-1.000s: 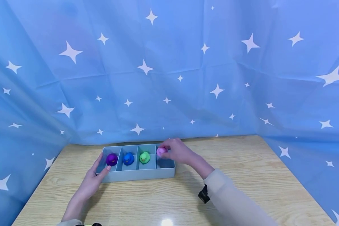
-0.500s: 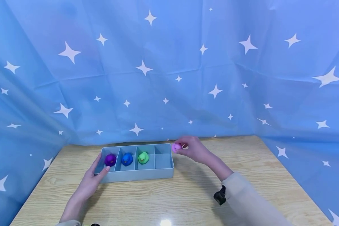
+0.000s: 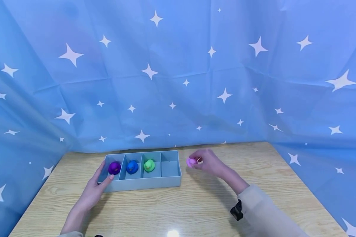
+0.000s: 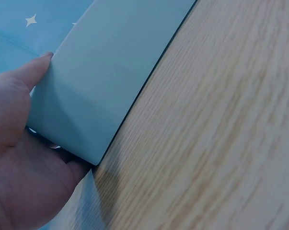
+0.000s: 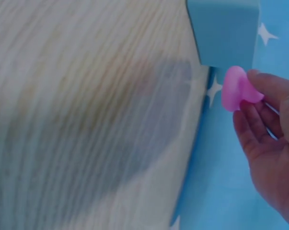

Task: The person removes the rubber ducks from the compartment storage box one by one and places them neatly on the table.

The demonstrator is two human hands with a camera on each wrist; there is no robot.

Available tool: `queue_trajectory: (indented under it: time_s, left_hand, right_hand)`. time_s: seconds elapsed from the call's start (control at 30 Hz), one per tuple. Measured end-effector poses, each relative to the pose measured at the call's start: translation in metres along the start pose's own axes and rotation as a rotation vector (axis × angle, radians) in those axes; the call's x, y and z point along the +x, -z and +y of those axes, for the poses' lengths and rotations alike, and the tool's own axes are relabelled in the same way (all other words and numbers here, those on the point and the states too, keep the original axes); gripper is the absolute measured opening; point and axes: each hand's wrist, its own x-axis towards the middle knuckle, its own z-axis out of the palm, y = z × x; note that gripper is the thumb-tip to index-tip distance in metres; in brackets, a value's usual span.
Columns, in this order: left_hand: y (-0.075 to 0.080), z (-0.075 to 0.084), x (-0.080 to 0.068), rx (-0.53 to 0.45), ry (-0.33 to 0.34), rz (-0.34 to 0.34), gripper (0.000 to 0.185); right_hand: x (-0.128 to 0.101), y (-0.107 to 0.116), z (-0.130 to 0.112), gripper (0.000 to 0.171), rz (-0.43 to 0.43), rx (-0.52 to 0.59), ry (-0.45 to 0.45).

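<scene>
The pink duck is pinched between the fingertips of your right hand, held above the wooden table just to the right of the grey-blue tray and clear of it. In the right wrist view the fingers curl round the toy, with the tray's end wall close beside it.

Your left hand holds the tray's near left corner: thumb laid against the front wall, fingers along the left end, as the left wrist view confirms.

The tray has four compartments in a row. From the left they contain a purple duck, a blue duck and a green duck; the rightmost compartment holds nothing. A blue star-printed cloth stands behind and beside the table.
</scene>
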Motion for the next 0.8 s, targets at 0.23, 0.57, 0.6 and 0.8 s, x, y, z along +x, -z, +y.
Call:
queue_trajectory:
  time_s: [0.23, 0.57, 0.6, 0.8]
  left_hand:
    - [0.000, -0.001, 0.001, 0.000, -0.004, -0.004, 0.087]
    - [0.000, 0.002, 0.000, -0.009, 0.008, -0.005, 0.086]
    - [0.000, 0.002, 0.000, -0.009, 0.007, -0.005, 0.086]
    - [0.000, 0.002, -0.001, -0.015, 0.001, -0.004, 0.086]
  right_hand:
    - [-0.004, -0.010, 0.009, 0.029, -0.021, -0.014, 0.013]
    - [-0.009, -0.018, 0.021, 0.025, -0.036, 0.000, 0.000]
    - [-0.009, -0.019, 0.021, 0.025, -0.034, -0.006, 0.003]
    - [-0.010, -0.020, 0.023, 0.024, -0.023, -0.042, 0.018]
